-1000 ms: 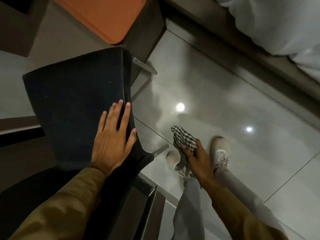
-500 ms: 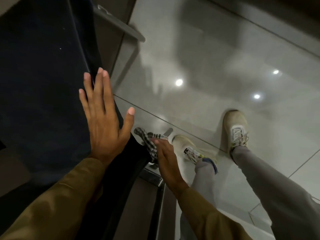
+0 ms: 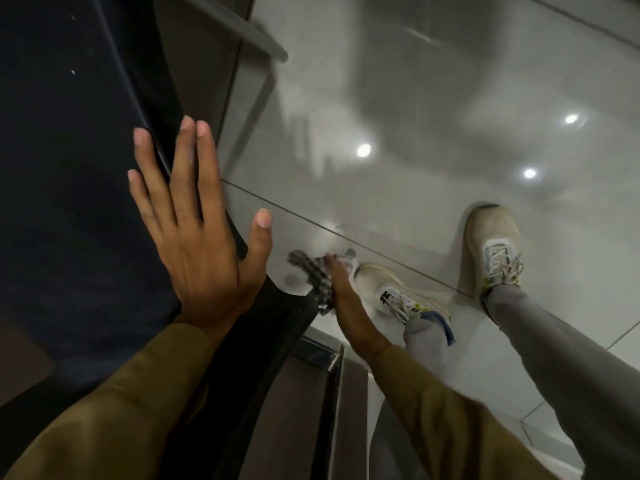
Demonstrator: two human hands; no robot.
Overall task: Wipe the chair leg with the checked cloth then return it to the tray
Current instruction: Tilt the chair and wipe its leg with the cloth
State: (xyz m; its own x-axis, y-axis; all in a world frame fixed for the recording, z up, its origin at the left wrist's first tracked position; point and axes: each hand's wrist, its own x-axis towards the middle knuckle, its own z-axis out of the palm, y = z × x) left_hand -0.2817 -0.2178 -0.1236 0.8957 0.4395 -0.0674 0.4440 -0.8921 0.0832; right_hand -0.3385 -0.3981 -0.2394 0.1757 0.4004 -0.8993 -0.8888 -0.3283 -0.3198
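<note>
— Chair leg [image 3: 349, 255]: hardly showing, just a pale end poking out past the right hand [image 3: 337, 271], low down by the floor [image 3: 433, 98]. Running, at a guess, from under the dark seat edge down to the tiles, so long axis lying up-and-down along the reach of that arm.

— And the checked cloth [image 3: 317, 280]?

— Sitting bunched in the right grip, fingers closed round it, a tail of it hanging below. Pressing against or just beside the leg; blurred there, so not telling touching from a hair apart.

— Lying which way from the grip, then?

— Straight ahead of the knuckles and slightly to the right, toward the near shoe [image 3: 391, 289]. Nearer by far to the right hand than to the left.

— Left hand [image 3: 197, 230] doing what?

— Lying flat and spread wide on the dark chair seat [image 3: 69, 202], thumb off the edge, holding nothing, probably steadying the chair.

— So wiping along the leg, not across?

— Looking that way: stroking down the length toward the floor, then back up. Judging the wipe as only starting.

— Tray anywhere?

— Not showing in this view, so needing finding afterwards.
</note>
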